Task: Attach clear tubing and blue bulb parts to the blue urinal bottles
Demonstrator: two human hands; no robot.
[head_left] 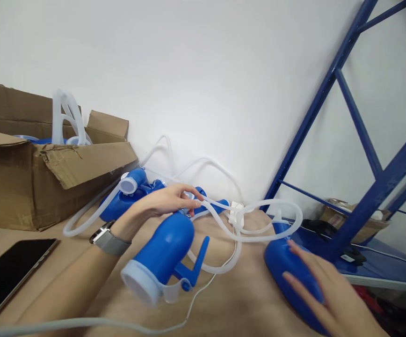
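My left hand is closed in a pinch on the translucent tube, close to where it joins a blue urinal head. That head hangs tilted below my fingers, with a whitish cap on its wide end and a blue handle at its side. The tube loops rightward to a blue bottle at the table's right side. Around the bottle's near side lies my right hand, thumb and fingers against it. More blue urinals with tubes lie behind my left wrist.
An open cardboard box holding blue parts and tubes stands at the left. A dark phone lies at the left front. A white cable crosses the table to a white plug. Blue shelving rises at the right against the wall.
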